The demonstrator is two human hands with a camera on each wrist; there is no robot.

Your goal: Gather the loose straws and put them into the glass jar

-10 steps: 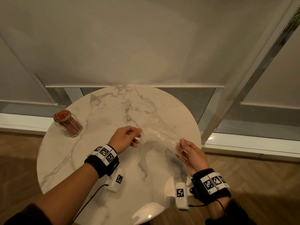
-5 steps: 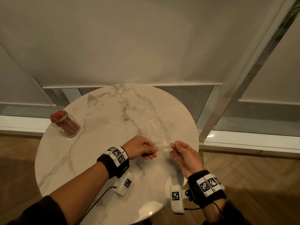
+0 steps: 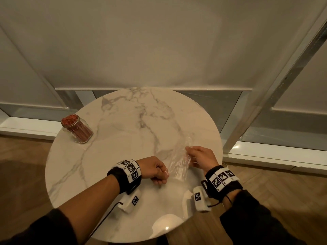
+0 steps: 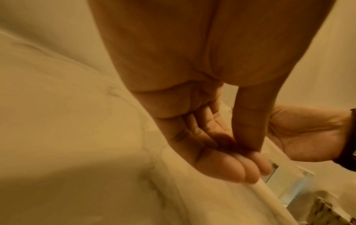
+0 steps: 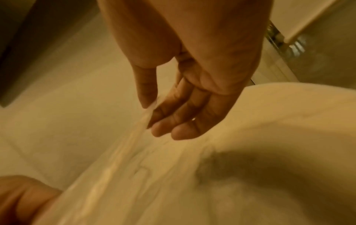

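Note:
A glass jar [image 3: 77, 129] packed with red straws [image 3: 69, 120] stands at the far left of the round marble table [image 3: 123, 138]. No loose straws show on the tabletop. A crumpled clear plastic wrapper [image 3: 178, 165] is stretched between both hands over the table's near right part. My left hand [image 3: 163, 174] grips its near end with curled fingers; in the left wrist view the thumb presses onto the fingertips [image 4: 248, 146]. My right hand [image 3: 190, 152] pinches the far end, thumb against fingers [image 5: 150, 109], with the blurred wrapper [image 5: 123, 152] trailing down.
The table stands against a window wall with a low white sill [image 3: 26, 128]. Wooden floor [image 3: 21, 165] lies on both sides. White wrist camera units [image 3: 131, 200] hang under both wrists near the table's front edge.
The wrapper was spread wide between the hands; now it is bunched narrow. My left hand has moved right and nearer to me, and my right hand has shifted slightly away.

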